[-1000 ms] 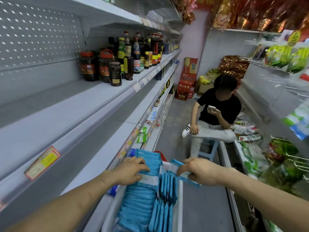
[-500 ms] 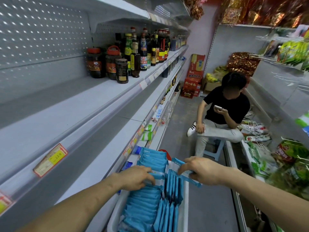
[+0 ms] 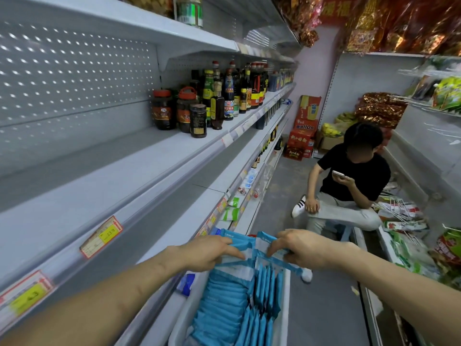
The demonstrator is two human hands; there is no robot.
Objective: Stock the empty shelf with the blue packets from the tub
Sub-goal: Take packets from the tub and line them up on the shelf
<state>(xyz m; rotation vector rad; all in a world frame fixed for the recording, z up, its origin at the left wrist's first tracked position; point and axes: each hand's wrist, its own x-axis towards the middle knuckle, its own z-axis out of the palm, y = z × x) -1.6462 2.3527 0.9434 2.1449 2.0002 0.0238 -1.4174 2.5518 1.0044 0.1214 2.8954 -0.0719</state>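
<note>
A white tub stands below me in the aisle, packed with several blue packets, some flat in a stack, some on edge. My left hand grips a bundle of blue packets at the tub's far end, lifted above the rest. My right hand pinches another bunch of packets right beside it. The empty shelf runs along my left at chest height, its near stretch bare.
Dark sauce jars and bottles stand further along the same shelf. A person in a black shirt sits on a stool in the aisle ahead, holding a phone. Lower shelves hold small packets. Racks of snack bags line the right.
Both hands have closed in on the packets at the tub's far end and raised them a little; the left hand moved from the flat stack toward the right hand. My view tilted up.
</note>
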